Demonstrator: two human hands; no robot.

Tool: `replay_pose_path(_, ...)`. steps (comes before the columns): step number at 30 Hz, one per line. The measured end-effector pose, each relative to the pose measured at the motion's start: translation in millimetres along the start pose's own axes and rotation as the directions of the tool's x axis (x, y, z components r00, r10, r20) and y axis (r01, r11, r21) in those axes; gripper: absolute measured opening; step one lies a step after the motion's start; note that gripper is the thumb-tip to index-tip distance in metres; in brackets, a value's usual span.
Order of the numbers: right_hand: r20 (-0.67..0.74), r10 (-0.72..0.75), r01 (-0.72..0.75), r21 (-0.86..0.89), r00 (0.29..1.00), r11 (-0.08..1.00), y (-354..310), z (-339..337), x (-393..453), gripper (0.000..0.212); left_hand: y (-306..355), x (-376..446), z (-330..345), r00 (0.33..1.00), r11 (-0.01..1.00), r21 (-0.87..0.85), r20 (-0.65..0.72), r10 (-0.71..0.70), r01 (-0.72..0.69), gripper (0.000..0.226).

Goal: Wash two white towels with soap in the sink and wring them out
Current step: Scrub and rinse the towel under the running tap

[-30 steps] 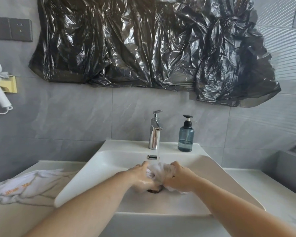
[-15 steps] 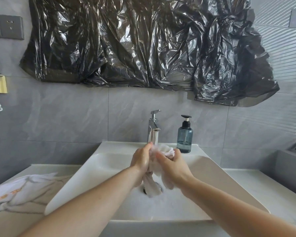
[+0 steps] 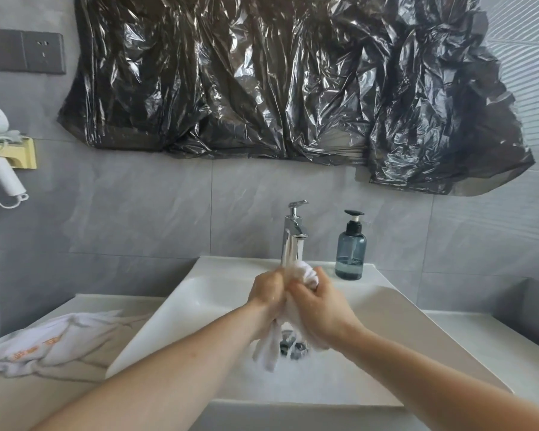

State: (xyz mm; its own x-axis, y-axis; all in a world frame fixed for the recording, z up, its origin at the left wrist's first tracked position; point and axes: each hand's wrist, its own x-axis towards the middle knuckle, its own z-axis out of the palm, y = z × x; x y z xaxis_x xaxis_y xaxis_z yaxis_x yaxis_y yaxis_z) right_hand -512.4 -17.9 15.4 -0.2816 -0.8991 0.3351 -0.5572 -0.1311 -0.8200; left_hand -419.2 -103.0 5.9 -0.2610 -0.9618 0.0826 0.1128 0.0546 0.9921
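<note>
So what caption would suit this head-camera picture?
Both hands, left and right, grip a white towel over the sink.

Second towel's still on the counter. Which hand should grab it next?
Probably left. The second towel lies on the counter left of the sink, on the left hand's side. The right hand would have to cross the basin. Both now grip the wet towel.

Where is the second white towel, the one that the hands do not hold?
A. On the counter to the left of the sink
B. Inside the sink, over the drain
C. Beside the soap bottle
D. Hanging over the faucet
A: the second towel lies crumpled on the counter left of the sink, while both hands grip the other towel.
</note>
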Motion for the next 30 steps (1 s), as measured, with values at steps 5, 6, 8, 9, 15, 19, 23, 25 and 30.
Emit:
replay_pose_path(5,-0.079,0.058,-0.05,0.106,0.995,0.993,-2,-3,11,0.016,4,-6,5,0.997,0.997,0.023,-0.035,0.073,-0.073,0.018)
replay_pose_path(6,-0.031,0.024,-0.021,0.101,0.999,0.995,-3,2,4,0.012,4,-4,3,0.997,0.998,0.012,-0.029,0.069,-0.069,0.018)
replay_pose_path(8,0.045,-0.007,0.003,0.089,0.999,0.996,-6,7,-4,0.013,4,-2,0,0.997,0.996,-0.054,0.038,0.072,-0.069,0.02)
replay_pose_path(9,0.024,-0.004,0.002,0.091,1.0,0.996,-3,4,2,0.018,2,-1,0,0.996,0.995,-0.061,0.043,0.081,-0.079,0.017)
replay_pose_path(15,-0.013,0.049,-0.047,0.147,0.999,0.988,-2,-3,9,0.018,-1,1,1,0.994,0.993,0.062,-0.024,0.106,-0.104,0.022)
replay_pose_path(19,0.079,-0.003,-0.006,0.106,0.997,0.994,5,-3,5,0.017,-6,3,-5,0.996,0.992,0.097,-0.014,0.087,-0.085,0.025)
replay_pose_path(23,-0.007,0.06,-0.059,0.09,0.998,0.994,11,-9,22,0.018,-3,-3,1,0.994,0.99,0.096,0.051,0.094,-0.099,0.029)
replay_pose_path(25,0.068,-0.011,0.004,0.102,0.998,0.995,11,1,9,0.013,2,-1,-3,0.998,0.992,0.103,0.015,0.069,-0.07,0.021)
replay_pose_path(30,0.072,0.129,-0.133,0.064,0.989,0.989,18,-7,32,0.026,-6,3,-2,0.997,0.99,0.124,0.036,0.063,-0.067,0.029)
